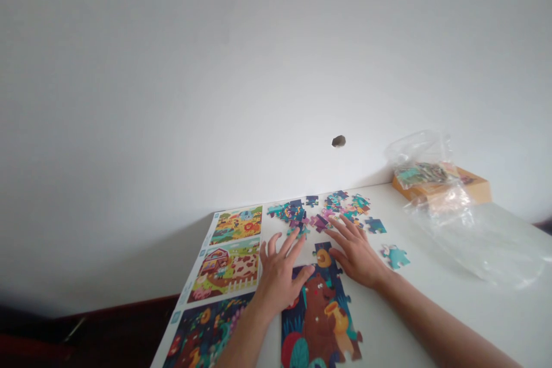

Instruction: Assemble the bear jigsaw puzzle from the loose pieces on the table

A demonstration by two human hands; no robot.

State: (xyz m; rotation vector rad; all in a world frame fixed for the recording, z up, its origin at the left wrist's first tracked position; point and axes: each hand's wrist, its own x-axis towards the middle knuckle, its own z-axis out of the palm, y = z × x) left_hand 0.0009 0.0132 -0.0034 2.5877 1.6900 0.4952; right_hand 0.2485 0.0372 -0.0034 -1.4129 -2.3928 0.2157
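Note:
Both my hands lie flat on a white table (431, 299), fingers spread. My left hand (279, 273) rests at the upper left edge of a partly joined puzzle (321, 319) showing a brown bear on dark blue. My right hand (356, 250) rests at the puzzle's top right, fingertips close to a heap of loose puzzle pieces (321, 211). Neither hand holds anything. A lone teal piece (394, 256) lies just right of my right hand, and another loose piece (375, 225) sits near its fingertips.
A printed sheet of reference pictures (228, 264) lies along the table's left edge. At the back right stand an orange box (472, 187) and a clear plastic bag with pieces (425, 172); another clear bag (483, 241) lies flat. A white wall with a small dark mark (338, 141) rises behind.

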